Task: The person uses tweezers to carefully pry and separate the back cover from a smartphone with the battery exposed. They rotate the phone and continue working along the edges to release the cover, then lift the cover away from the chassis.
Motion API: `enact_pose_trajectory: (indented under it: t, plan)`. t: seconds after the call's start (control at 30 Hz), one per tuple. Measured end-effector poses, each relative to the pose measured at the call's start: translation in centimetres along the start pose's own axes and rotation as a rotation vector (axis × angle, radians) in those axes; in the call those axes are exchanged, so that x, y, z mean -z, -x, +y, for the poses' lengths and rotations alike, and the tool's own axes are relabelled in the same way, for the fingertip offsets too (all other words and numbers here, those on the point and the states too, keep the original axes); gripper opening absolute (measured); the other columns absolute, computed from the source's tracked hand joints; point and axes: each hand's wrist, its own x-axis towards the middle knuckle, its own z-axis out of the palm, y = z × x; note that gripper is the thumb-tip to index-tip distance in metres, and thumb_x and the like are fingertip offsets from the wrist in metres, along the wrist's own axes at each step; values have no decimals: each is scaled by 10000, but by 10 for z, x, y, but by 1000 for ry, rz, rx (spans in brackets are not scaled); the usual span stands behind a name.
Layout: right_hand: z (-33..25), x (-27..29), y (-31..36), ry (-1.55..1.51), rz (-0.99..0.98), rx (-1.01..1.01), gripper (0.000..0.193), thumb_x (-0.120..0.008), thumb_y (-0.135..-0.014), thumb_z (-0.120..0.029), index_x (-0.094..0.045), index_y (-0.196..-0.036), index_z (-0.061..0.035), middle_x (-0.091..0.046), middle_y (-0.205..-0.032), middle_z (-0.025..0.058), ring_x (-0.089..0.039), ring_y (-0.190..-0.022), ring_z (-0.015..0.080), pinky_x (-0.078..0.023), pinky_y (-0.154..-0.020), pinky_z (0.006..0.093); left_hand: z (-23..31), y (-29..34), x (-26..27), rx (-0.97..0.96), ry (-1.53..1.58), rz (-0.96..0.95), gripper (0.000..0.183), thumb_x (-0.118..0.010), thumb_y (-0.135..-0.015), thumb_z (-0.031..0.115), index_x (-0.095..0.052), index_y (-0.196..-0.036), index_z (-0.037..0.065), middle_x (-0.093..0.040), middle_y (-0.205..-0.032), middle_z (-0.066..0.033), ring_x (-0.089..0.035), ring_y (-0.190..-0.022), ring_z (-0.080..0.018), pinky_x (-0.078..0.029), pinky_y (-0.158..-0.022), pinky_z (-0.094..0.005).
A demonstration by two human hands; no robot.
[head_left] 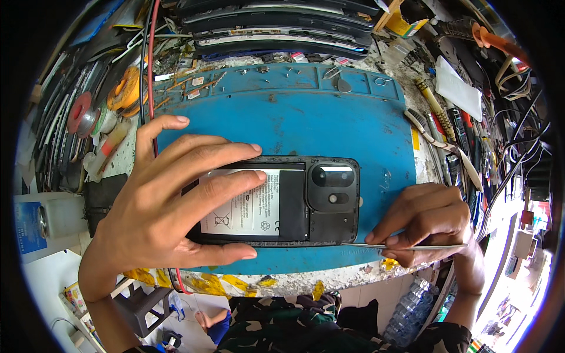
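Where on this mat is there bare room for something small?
The widest bare patch of the blue rubber mat lies between the opened black phone and the mat's ridged top strip; a smaller one lies right of the phone, beyond the right hand. Crowded: that strip, with small metal pieces, and left of the mat, around the round orange roll.

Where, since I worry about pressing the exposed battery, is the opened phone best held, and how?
Probably the phone by its long edges, from the left with the left hand: it lies flat, seemingly narrow enough to span, thumb near, fingers far, clear of the battery. The camera block crowds the right end.
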Motion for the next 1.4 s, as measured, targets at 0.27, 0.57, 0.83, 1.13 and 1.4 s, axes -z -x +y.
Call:
enact_pose_trajectory:
  t: [0.27, 0.57, 0.83, 1.13, 1.4]
  plan:
    - [-1, -1, -2, 24, -14, -4, 169, -848, -777, -34, -683, -743, -27, -769, -901, 155, -754, -770, 269, -585, -650, 345, 1, 0, -3, 2, 6, 19, 731, -930, -575, 521, -722, -1116, 75, -706, -1249, -155, -683, -1065, -322, -285, -1105, -571]
    - [1, -3, 1, 43, 20, 22, 164, -840, -776, -22, -677, -763, -27, -770, -914, 160, -748, -768, 269, -586, -648, 330, 1, -1, -3, -7, -3, 32, 713, -933, -580, 495, -717, -1117, 78, -701, -1253, -158, -681, -1066, -325, -287, -1101, -570]
    - [0, -3, 0, 56, 26, 51, 179, -821, -779, 20, -651, -766, -34, -771, -923, 172, -747, -778, 264, -593, -655, 340, 3, -1, -1, 2, -10, 13, 710, -938, -566, 470, -723, -1118, 80, -697, -1268, -141, -667, -1090, -316, -295, -1103, -564]
    - [0, -2, 1, 36, 13, 19, 158, -798, -808, 43, -655, -783, -18, -763, -915, 196, -753, -797, 275, -599, -667, 345, 6, 0, -4, -5, 23, 29, 688, -936, -608, 394, -708, -1159, 51, -652, -1314, -166, -640, -1137, -337, -410, -1047, -533]
    - [5, 1, 4, -40, 106, -8, 129, -815, -785, 25, -696, -828, -1, -766, -977, 201, -769, -888, 244, -610, -765, 337, 7, -2, -13, -8, 123, 134, 687, -914, -713, 322, -628, -1267, 33, -620, -1310, -199, -614, -1156, -398, -484, -1007, -515]
